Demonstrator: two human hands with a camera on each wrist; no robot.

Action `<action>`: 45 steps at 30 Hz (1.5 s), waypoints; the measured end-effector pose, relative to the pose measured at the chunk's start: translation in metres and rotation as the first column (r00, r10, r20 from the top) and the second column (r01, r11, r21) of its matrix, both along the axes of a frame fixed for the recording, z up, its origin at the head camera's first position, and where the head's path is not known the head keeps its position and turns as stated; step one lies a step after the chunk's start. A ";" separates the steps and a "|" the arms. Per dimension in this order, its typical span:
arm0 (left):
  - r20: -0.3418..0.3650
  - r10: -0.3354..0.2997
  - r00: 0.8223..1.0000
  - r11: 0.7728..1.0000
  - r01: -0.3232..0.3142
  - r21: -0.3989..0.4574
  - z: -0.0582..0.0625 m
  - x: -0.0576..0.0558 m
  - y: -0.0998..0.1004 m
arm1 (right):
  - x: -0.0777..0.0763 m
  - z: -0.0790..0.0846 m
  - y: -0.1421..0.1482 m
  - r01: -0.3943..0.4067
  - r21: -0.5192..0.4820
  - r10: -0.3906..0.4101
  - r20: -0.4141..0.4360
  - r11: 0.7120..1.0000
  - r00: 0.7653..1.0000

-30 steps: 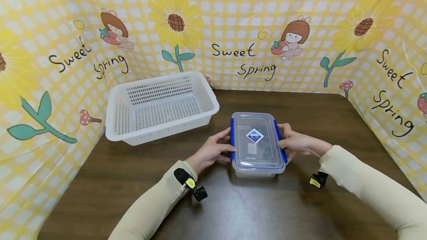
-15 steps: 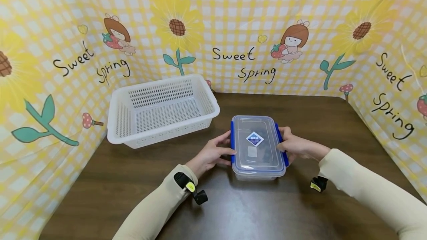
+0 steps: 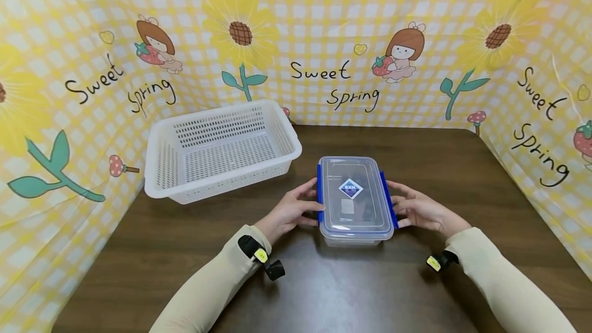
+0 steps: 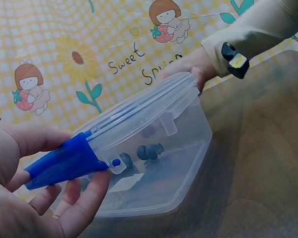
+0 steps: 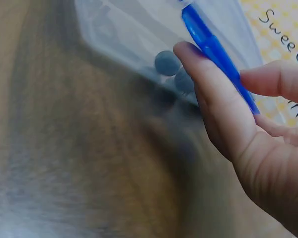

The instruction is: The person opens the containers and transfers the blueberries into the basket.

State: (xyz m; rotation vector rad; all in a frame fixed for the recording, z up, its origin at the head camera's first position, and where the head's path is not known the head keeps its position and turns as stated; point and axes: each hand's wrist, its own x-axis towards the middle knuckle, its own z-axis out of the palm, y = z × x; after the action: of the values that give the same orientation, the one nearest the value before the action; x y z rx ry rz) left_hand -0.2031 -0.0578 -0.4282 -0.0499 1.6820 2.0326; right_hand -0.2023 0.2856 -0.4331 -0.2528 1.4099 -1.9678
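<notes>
A clear plastic food container [image 3: 356, 209] with a lid and blue side latches stands on the table, several small dark roundish things [image 4: 150, 151] inside it. My left hand [image 3: 292, 210] holds its left side, and in the left wrist view the thumb and fingers pinch the blue left latch [image 4: 64, 161], which sticks outward. On the opposite side my right hand [image 3: 421, 210] has its fingers at the blue right latch [image 5: 221, 62]. The right wrist view shows that latch between a finger above and the other fingers below. Both hands hide parts of the latches.
A white perforated plastic basket [image 3: 222, 150] stands behind and to the left on the dark wooden table [image 3: 416, 148]. A yellow checked cloth [image 3: 324, 24] hangs along the back and both sides. Wrist cameras are strapped to both sleeves.
My right hand has turned outward and shifted slightly right; its thumb has left the lid's edge, and the fingers lie at the right latch. The left hand keeps its hold. The container stays put.
</notes>
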 end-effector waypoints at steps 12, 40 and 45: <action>-0.021 0.001 1.000 1.000 -0.001 -0.008 -0.001 0.002 0.000 | 0.004 -0.002 0.004 0.052 0.110 -0.050 -0.021 0.993 0.999; -0.002 -0.159 0.987 0.986 0.159 -0.059 0.003 -0.023 -0.005 | 0.004 0.025 -0.025 0.062 0.356 0.032 -0.251 0.932 0.967; -0.019 -0.174 0.985 0.979 0.171 -0.108 0.008 -0.022 0.000 | 0.004 0.026 -0.025 0.053 0.348 0.037 -0.247 0.936 0.968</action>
State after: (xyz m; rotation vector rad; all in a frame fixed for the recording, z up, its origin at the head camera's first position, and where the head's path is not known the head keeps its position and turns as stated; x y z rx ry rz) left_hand -0.2250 -0.0576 -0.4200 0.0862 1.7470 1.8240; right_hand -0.1984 0.2606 -0.4069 -0.3387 1.8993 -1.6915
